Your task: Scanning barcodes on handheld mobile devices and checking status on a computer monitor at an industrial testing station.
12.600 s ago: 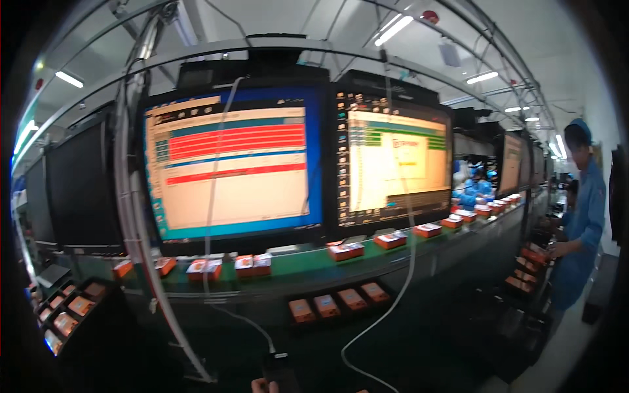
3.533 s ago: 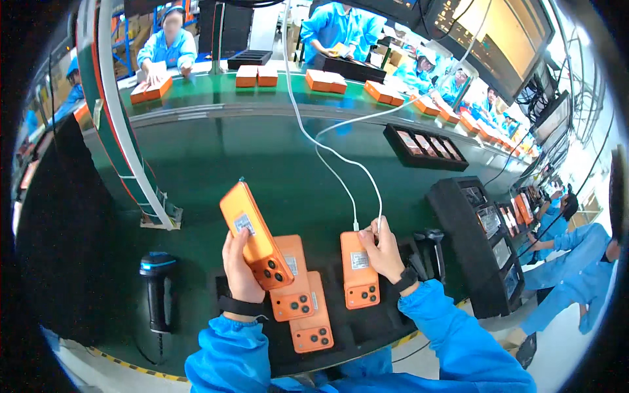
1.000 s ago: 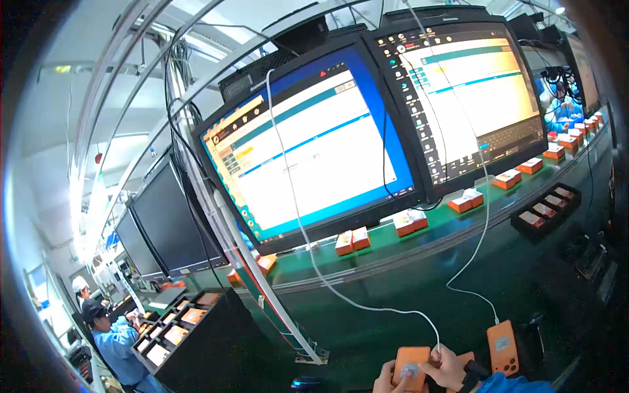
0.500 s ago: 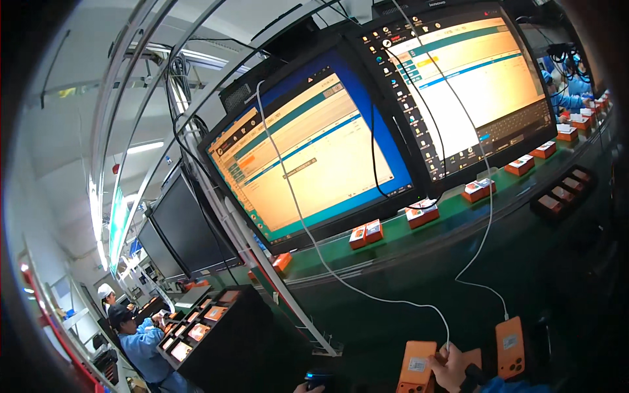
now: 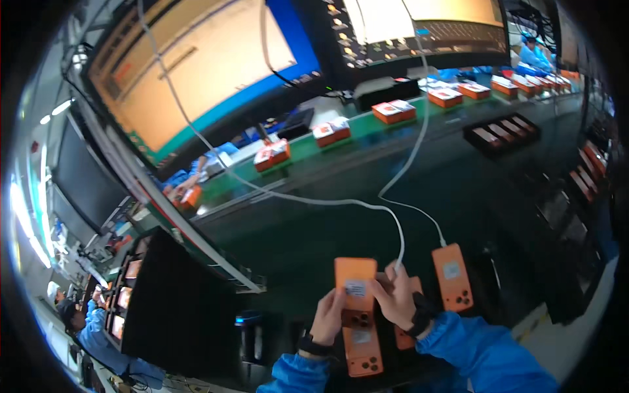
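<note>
My left hand (image 5: pixel 325 319) grips the lower left edge of an orange phone (image 5: pixel 356 272), back side up with a white label. My right hand (image 5: pixel 395 301) has its thumb against the phone's right edge, and its fingers pinch the end of a white cable (image 5: pixel 341 202). Whether that plug touches the phone is hidden. Below lies another orange phone (image 5: pixel 364 354), its top covered by the held one. A further orange phone (image 5: pixel 406 337) is partly behind my right hand. To the right, an orange phone (image 5: pixel 452 278) lies with a second white cable (image 5: pixel 419 147) at its top end.
Two monitors (image 5: pixel 196 72) stand at the back. Several orange-and-white boxes (image 5: pixel 394 111) line a green strip. A black tray (image 5: pixel 502 134) sits at far right. At left are a black device with a blue light (image 5: pixel 247 334), a metal post (image 5: pixel 190 242) and a co-worker (image 5: pixel 95 327).
The view has tilted down. My left hand has left the black device with the blue light and now grips the phone. The phone is raised; my right hand stays at the cable.
</note>
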A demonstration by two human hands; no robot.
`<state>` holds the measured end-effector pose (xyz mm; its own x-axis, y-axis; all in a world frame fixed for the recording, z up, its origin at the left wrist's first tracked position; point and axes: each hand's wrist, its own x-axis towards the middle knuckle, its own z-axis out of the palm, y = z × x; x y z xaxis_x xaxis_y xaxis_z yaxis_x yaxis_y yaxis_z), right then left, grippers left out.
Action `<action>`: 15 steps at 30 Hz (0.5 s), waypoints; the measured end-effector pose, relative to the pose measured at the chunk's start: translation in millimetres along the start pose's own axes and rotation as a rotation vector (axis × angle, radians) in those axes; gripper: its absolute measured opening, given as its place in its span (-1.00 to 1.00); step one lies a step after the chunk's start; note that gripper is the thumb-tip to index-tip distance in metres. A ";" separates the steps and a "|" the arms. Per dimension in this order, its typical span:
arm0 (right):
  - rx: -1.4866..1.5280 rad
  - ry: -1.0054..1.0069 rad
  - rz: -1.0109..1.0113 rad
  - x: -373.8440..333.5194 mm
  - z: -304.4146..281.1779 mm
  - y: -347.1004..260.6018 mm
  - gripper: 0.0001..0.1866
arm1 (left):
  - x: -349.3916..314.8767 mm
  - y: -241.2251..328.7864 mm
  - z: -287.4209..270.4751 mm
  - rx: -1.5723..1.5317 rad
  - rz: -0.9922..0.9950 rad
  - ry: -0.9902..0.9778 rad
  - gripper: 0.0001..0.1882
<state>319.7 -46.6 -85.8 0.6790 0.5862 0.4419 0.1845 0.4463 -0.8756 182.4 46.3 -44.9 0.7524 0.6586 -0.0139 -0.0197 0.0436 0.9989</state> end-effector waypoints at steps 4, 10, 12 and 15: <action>0.533 -0.222 0.142 11.5 -6.2 -40.3 -0.64 | 29.3 -22.2 -6.5 -0.567 -0.245 -0.235 -0.65; 0.373 -0.156 0.097 10.9 -19.2 -37.4 -0.61 | 23.2 -45.3 -20.8 -1.223 -0.431 -0.749 -0.63; 0.219 -0.178 0.035 8.2 -19.3 -43.0 -0.67 | 19.1 -42.2 -24.0 -1.031 -0.264 -0.693 -0.59; 0.019 -0.160 -0.114 13.7 -19.4 -43.6 -0.75 | 8.7 -6.8 -14.8 0.418 0.289 0.099 -0.60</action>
<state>334.7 -71.2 -45.4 0.5328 0.6302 0.5647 0.2395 0.5278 -0.8149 179.3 62.9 -52.5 0.6888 0.6683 0.2810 0.0624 -0.4408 0.8954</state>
